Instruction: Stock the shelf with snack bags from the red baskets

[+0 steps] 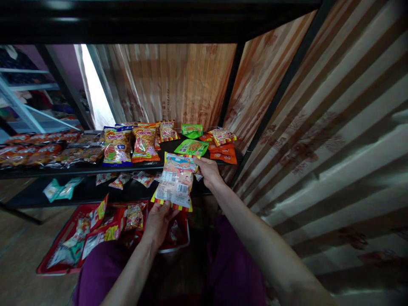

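Between my two hands is a snack bag with yellow and red striped ends, its printed back with a barcode facing me. My left hand pinches its bottom edge. At the top right corner, my right hand grips it, fingers partly hidden behind. The bag is in front of the edge of a black shelf. Just behind it on that shelf lie green packets and orange packets, with a similar yellow-ended snack bag on top of the orange ones.
Blue and orange snack bags stand on the shelf, with rows of brown packets at left. Small packets and a teal packet lie on the lower shelf. A red basket of snacks is below. Curtains hang at right.
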`<state>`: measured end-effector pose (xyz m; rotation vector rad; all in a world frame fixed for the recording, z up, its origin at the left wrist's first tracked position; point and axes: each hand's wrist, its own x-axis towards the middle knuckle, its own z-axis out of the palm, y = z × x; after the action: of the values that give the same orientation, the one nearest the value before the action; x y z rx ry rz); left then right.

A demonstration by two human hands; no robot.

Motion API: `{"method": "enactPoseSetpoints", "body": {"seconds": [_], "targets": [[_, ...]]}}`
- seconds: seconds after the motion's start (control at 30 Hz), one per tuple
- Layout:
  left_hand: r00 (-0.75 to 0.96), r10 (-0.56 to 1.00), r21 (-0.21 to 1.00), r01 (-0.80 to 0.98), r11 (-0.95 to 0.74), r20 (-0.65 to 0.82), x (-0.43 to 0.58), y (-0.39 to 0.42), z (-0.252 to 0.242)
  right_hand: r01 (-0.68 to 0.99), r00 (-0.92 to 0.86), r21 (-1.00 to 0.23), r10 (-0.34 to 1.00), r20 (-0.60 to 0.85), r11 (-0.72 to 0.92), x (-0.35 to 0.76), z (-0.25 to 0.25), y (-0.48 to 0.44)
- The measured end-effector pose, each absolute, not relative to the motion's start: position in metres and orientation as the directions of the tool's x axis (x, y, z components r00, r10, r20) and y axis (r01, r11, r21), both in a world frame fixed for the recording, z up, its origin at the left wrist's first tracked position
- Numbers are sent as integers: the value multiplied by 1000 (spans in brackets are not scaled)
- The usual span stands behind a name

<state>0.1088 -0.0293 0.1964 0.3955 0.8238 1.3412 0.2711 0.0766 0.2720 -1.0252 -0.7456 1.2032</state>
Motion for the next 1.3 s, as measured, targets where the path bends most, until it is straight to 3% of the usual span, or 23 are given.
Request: {"method": "enactPoseSetpoints", "body": {"seconds": [0.23, 0.47, 0.57, 0.67, 0.73, 0.83, 0.93, 1.0, 1.1, 1.2, 1.27, 1.3], "targets": [[17, 972, 754, -629, 192, -234, 102, -33, 201, -271, 228, -953, 971, 73, 135, 278, 262, 80], [-91, 986, 845, -531, 70, -139, 107, -37, 210, -169, 218, -982, 975, 49, 87, 279, 249, 81], [-186, 982, 940, -342, -23, -44, 107, -35, 207, -88, 255, -993, 965, 59, 83, 280, 242, 73], [-300, 936, 983, 65, -174, 185, 106, -34, 204, 18, 233, -991, 963, 134, 134, 272, 236, 49], [-287, 861, 878, 370, -304, 419, 109, -36, 206, -5, 101, -990, 985, 138, 139, 264, 237, 24], [-125, 717, 576, 696, -429, 685, 119, -41, 214, -190, -111, -981, 993, 50, 28, 250, 248, -10], [55, 594, 286, 838, -464, 802, 133, -46, 222, -441, -256, -894, 965, 48, -73, 246, 258, -23], [148, 560, 175, 858, -482, 815, 141, -47, 224, -552, -315, -813, 949, 0, -183, 252, 257, -20], [252, 573, 125, 834, -537, 780, 147, -49, 223, -606, -410, -699, 902, -134, -379, 268, 244, -9], [341, 556, 153, 736, -660, 758, 147, -50, 220, -636, -452, -603, 865, -216, -483, 283, 226, 1], [255, 585, 271, 700, -661, 769, 143, -48, 218, -659, -465, -558, 856, -225, -504, 290, 216, 5], [142, 636, 386, 689, -614, 758, 140, -46, 218, -670, -470, -544, 856, -216, -505, 292, 212, 6]]}}
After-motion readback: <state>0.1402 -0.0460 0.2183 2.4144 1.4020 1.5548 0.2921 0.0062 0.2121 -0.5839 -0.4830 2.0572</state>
